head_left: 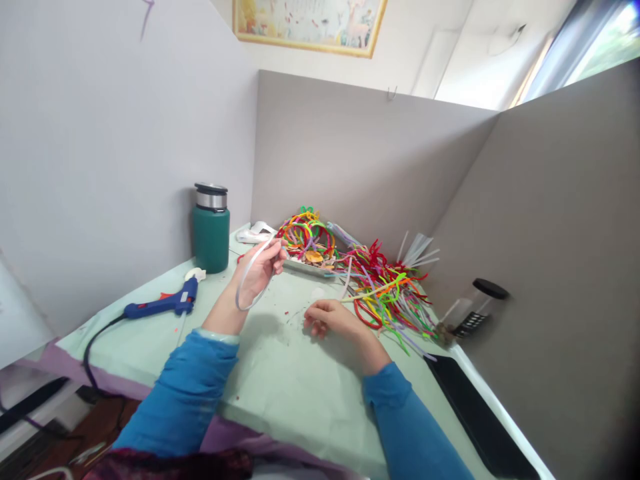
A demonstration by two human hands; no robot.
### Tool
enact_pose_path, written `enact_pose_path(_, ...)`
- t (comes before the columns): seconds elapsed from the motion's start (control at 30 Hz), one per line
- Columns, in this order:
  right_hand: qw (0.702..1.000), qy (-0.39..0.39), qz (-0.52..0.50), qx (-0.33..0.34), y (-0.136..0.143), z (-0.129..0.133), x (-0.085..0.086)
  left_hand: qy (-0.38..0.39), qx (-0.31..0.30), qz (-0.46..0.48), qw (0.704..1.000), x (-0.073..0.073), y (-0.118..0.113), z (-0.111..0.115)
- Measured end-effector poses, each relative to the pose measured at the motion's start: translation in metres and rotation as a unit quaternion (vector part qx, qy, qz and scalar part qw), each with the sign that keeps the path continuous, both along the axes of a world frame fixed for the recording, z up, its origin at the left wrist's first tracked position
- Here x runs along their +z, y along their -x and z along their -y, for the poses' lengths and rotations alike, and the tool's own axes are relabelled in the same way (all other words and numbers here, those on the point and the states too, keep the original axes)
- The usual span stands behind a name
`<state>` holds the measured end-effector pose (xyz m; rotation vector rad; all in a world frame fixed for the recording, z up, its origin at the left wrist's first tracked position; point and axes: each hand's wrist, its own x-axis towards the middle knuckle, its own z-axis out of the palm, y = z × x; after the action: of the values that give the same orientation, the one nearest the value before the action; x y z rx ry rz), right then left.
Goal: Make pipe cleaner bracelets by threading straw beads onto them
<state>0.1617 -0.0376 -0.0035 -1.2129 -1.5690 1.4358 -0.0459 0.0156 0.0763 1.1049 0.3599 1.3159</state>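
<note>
My left hand point(263, 268) is raised over the left-middle of the table, its fingers pinched on a thin white hoop point(240, 288) that hangs in a loop beside the palm and wrist. To the right and lower, my right hand point(327, 319) is just above or on the pale green tabletop point(295, 373), fingers curled down and pressed together; whether anything is between them is hidden. Beyond it lies a heap of coloured pipe cleaners point(395, 287), with red-handled scissors point(367, 315) at its near edge.
A green bottle point(211, 240) and a blue glue gun point(163, 305) with its black cord are on the left. A tray point(313, 268) holds coloured hoops and small pieces. To the right are a clear jar with black lid point(475, 308) and a black flat panel point(480, 413). Grey partitions point(360, 153) enclose the table.
</note>
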Motion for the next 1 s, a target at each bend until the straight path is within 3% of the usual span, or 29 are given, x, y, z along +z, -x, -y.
enact_pose_path(0.07,0.997,-0.011,0.027,0.066,0.018,-0.008,0.001,0.006,0.009,0.003,1.000,0.004,0.005,0.004)
enact_pose_path(0.1,0.996,-0.047,0.043,0.063,0.026,-0.015,0.003,0.011,0.013,0.006,1.000,0.006,0.006,0.005)
enact_pose_path(0.13,0.993,-0.102,0.058,0.032,0.032,-0.024,0.006,0.015,0.016,0.008,1.000,0.006,0.008,0.007)
enact_pose_path(0.2,0.966,-0.228,0.075,-0.094,0.038,-0.043,0.016,0.019,0.018,0.009,1.000,0.006,0.010,0.008)
enact_pose_path(0.3,0.885,-0.361,0.087,-0.280,0.030,-0.064,0.031,0.014,0.022,0.000,1.000,0.006,0.013,0.007)
enact_pose_path(0.37,0.884,-0.352,0.114,-0.285,0.020,-0.065,0.033,0.015,0.032,0.001,0.999,0.006,0.013,0.006)
enact_pose_path(0.47,0.955,-0.225,0.154,-0.118,0.007,-0.048,0.018,0.029,0.038,0.002,0.999,0.005,0.006,0.005)
enact_pose_path(0.53,0.963,-0.205,0.151,-0.090,-0.002,-0.036,0.006,0.033,0.032,-0.006,0.999,0.003,-0.004,0.005)
enact_pose_path(0.6,0.937,-0.261,0.132,-0.193,-0.014,-0.030,0.001,0.039,0.021,-0.037,0.998,-0.001,-0.018,0.005)
enact_pose_path(0.67,0.883,-0.314,0.109,-0.332,-0.028,-0.029,0.001,0.046,0.005,-0.107,0.993,-0.008,-0.035,0.003)
enact_pose_path(0.77,0.819,-0.320,0.153,-0.451,-0.048,-0.027,0.001,0.008,0.010,-0.220,0.975,-0.026,-0.060,-0.001)
enact_pose_path(0.9,0.815,-0.202,0.350,-0.415,-0.055,-0.018,-0.012,-0.031,-0.005,-0.357,0.934,-0.058,-0.082,-0.006)
enact_pose_path(1.0,0.796,-0.175,0.451,-0.365,-0.044,-0.014,-0.019,-0.087,0.010,-0.450,0.889,-0.078,-0.086,-0.011)
